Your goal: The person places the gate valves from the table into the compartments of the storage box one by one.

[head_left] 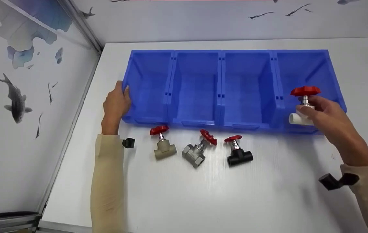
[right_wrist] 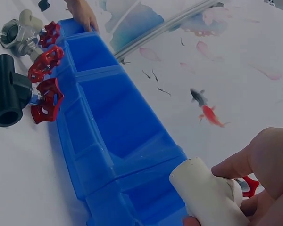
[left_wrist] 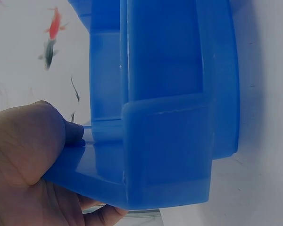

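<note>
My right hand (head_left: 331, 121) grips a white valve (head_left: 301, 118) with a red handwheel by its body, in front of the rightmost compartment of a blue bin (head_left: 219, 87). In the right wrist view the white pipe body (right_wrist: 205, 193) is close up, over that end compartment. My left hand (head_left: 116, 102) holds the bin's left side wall, thumb inside and fingers outside; the left wrist view shows the wall (left_wrist: 94, 169) pinched there. In front of the bin lie a tan valve (head_left: 165, 149), a silver metal valve (head_left: 194, 155) and a black valve (head_left: 239, 157), each with a red handwheel.
The bin has several compartments side by side and stands on a white table (head_left: 203, 200). Panels painted with fish (head_left: 16, 97) rise behind and to the left, with a metal frame post (head_left: 83, 26) at their corner.
</note>
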Tool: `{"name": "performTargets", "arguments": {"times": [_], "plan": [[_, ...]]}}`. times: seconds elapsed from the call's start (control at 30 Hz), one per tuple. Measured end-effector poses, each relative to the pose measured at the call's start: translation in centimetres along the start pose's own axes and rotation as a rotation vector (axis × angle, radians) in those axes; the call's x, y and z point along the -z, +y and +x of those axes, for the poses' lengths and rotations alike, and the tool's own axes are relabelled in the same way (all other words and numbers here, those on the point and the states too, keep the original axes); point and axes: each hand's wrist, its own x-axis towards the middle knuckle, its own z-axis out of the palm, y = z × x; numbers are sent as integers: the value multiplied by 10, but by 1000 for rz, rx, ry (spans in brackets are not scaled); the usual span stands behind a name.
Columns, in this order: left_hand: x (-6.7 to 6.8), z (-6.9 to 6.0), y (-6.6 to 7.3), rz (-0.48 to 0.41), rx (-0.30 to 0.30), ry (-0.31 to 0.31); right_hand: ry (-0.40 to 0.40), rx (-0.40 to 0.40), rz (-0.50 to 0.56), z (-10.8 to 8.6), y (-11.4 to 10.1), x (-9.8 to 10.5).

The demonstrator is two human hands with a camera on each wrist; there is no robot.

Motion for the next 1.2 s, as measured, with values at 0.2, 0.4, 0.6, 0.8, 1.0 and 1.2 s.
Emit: {"name": "performTargets", "arguments": {"times": [0.2,0.4,0.6,0.8,1.0,1.2], "plan": [[0,0,1,5,6,-4,10,-24,24,14,3,4],[1,-1,2,2,5,-10,-6,-64,69,25,6,7],[0,0,1,6,1,-4,-16,-84,59,34,10,8],[-1,0,0,5,0,-8,-22,-111,79,41,14,6],[-1,1,0,8,9,-14,-44,-110,89,47,16,7],[-1,1,1,4,9,-17,-38,-92,62,54,17,6]]}}
